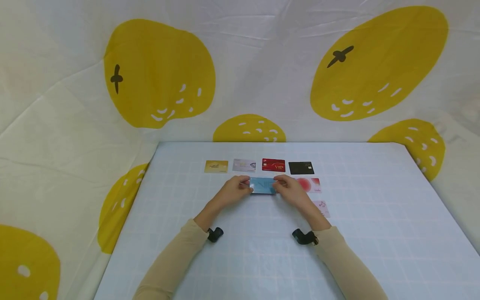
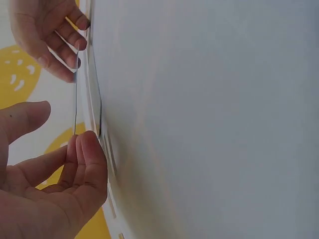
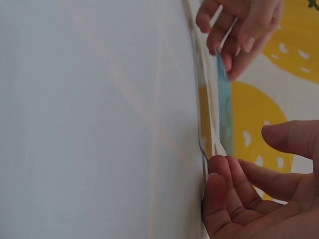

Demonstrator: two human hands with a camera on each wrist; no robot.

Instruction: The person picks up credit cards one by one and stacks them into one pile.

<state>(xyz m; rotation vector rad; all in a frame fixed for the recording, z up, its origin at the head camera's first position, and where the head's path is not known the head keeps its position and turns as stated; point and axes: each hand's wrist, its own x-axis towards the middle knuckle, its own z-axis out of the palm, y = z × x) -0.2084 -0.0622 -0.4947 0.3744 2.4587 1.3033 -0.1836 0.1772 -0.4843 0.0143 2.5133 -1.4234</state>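
Note:
A light blue card (image 1: pixel 262 186) is held at its two short ends, a little above the table, in the head view. My left hand (image 1: pixel 235 189) grips its left end with the fingertips. At the other end, the fingers of my right hand (image 1: pixel 292 191) hold the card. Seen edge-on in the right wrist view, the blue card (image 3: pixel 226 107) runs between both hands, and the right thumb stands apart from it. Near the right hand lies a white card with a red circle (image 1: pixel 309 185). A pale floral card (image 1: pixel 322 208) is partly hidden by the right wrist.
Behind the hands, a row holds a gold card (image 1: pixel 216 166), a silver card (image 1: pixel 244 165), a red VIP card (image 1: pixel 273 165) and a black card (image 1: pixel 301 168). The white table (image 1: pixel 247 258) meets a cloth backdrop (image 1: pixel 262 75) with yellow fruit prints at the back.

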